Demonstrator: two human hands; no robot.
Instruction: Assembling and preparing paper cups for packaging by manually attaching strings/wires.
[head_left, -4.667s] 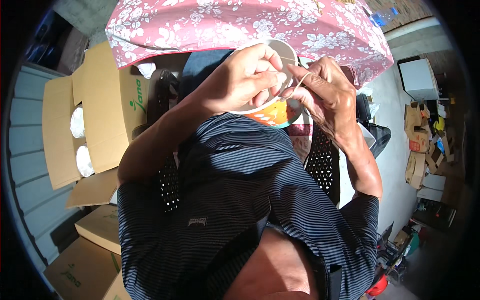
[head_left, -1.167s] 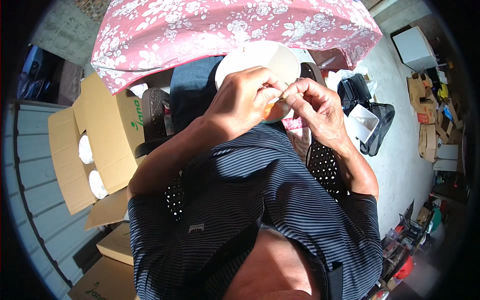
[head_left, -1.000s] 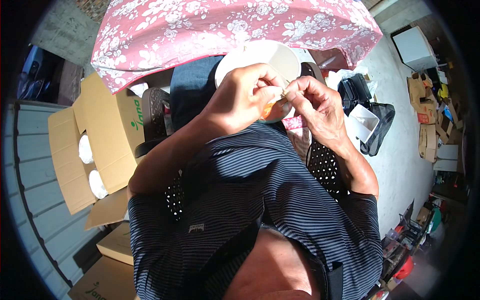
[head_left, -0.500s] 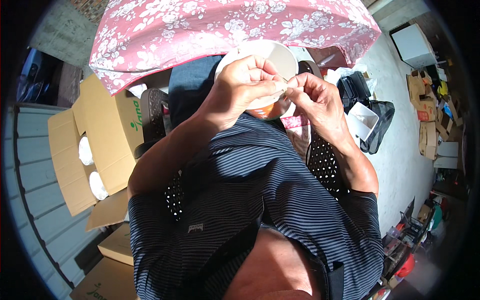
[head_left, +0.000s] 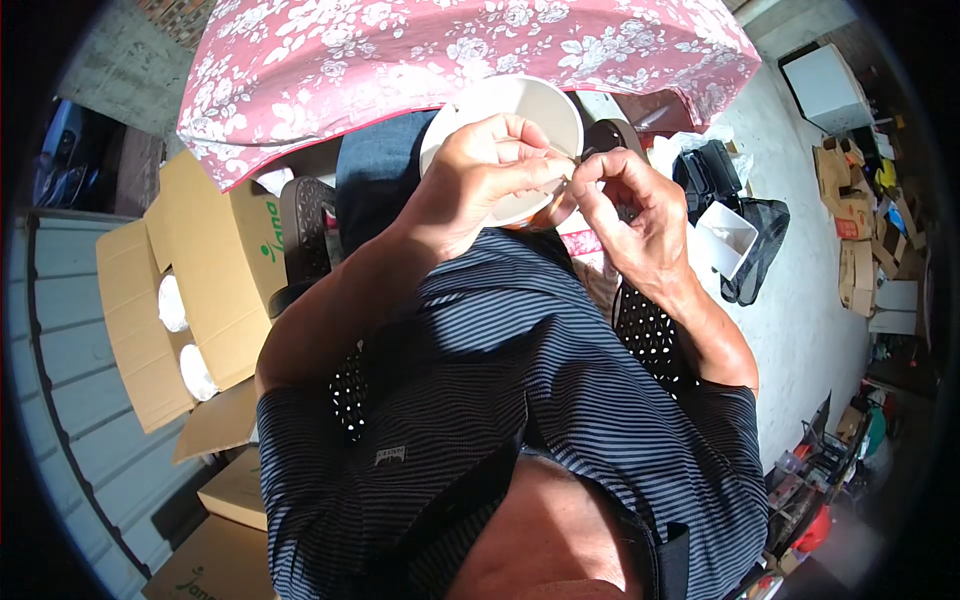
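1. Fingertips of the left hand [head_left: 480, 175] are pinching shut on a thin pale stick-like piece [head_left: 560, 157], too small to tell apart further; the pinch looks meant to steady it over the bowl.
2. Fingers of the right hand [head_left: 625, 205] are curling closed around the other end of that same thin piece, thumb pressing against forefinger, so both hands are meeting just in front of the chest.
3. Round cream-white bowl with an orange lower band [head_left: 520, 115] is sitting directly behind and touching the left hand's knuckles, its open mouth facing up; whether a hand is bearing it or the lap is propping it cannot be told.
4. Blue denim lap [head_left: 375, 175] is lying under the bowl, probably serving as its rest.
5. Pink floral cloth [head_left: 400, 60] is spreading above the bowl, draping over a surface beyond the knees.
6. Open brown cardboard box with white round items inside [head_left: 180, 290] is standing to the person's left, flaps folded out, presumably for easy reach.
7. Black perforated plastic chair [head_left: 305, 225] is showing on either side of the dark striped shirt.
8. Small white rectangular tub [head_left: 725, 235] is resting on the grey concrete floor to the right, beside a black bag [head_left: 755, 225].
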